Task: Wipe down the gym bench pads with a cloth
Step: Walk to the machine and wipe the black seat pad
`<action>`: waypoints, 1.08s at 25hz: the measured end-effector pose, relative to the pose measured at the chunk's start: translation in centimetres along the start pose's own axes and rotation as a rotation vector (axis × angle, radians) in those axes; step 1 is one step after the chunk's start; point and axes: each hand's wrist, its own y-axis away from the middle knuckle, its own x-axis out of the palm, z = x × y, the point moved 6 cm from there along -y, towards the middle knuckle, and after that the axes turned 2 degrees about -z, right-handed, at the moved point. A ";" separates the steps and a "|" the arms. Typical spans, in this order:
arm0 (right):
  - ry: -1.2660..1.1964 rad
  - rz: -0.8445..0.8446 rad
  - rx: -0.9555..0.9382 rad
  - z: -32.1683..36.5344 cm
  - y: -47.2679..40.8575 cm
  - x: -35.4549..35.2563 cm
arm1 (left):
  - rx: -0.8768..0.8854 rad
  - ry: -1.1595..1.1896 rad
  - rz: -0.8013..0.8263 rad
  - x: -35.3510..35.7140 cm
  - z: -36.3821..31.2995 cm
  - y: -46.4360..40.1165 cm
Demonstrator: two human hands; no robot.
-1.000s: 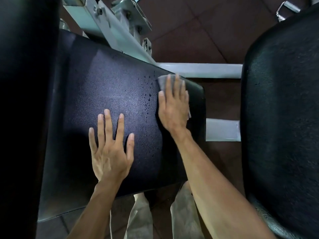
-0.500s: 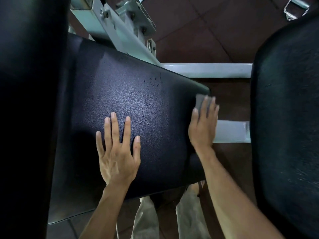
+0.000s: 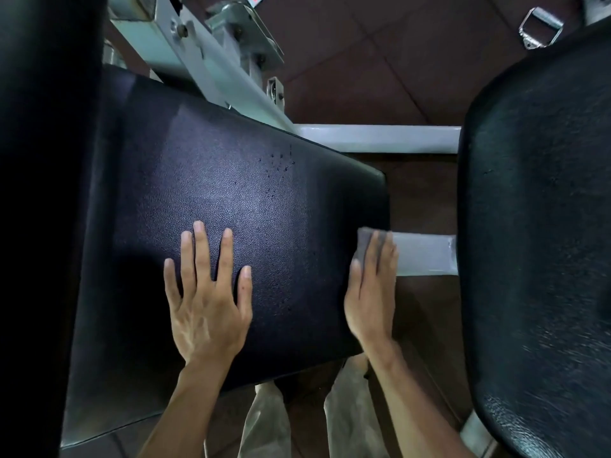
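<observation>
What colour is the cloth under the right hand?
Grey; the cloth shows best in the head view, at the pad's edge.

A gym: black padded bench pads (image 3: 231, 200) on a grey steel frame (image 3: 373, 138), over dark reddish-brown floor tiles (image 3: 380, 54).

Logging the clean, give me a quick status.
Left hand flat, empty, on black textured bench pad. Right hand presses grey cloth against pad's right edge. Droplets remain. Nothing obstructing.
</observation>
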 end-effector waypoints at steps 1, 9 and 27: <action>-0.020 -0.042 0.050 0.6 -2.7 -0.3 | -0.001 0.002 -0.005 0.0 0.0 0.0; 0.106 -0.018 -0.675 14.9 -5.4 0.9 | 0.002 -0.002 -0.033 -0.2 0.0 0.2; 0.038 0.097 -0.789 13.7 -1.1 0.5 | -0.029 0.032 -0.018 0.2 0.1 -0.1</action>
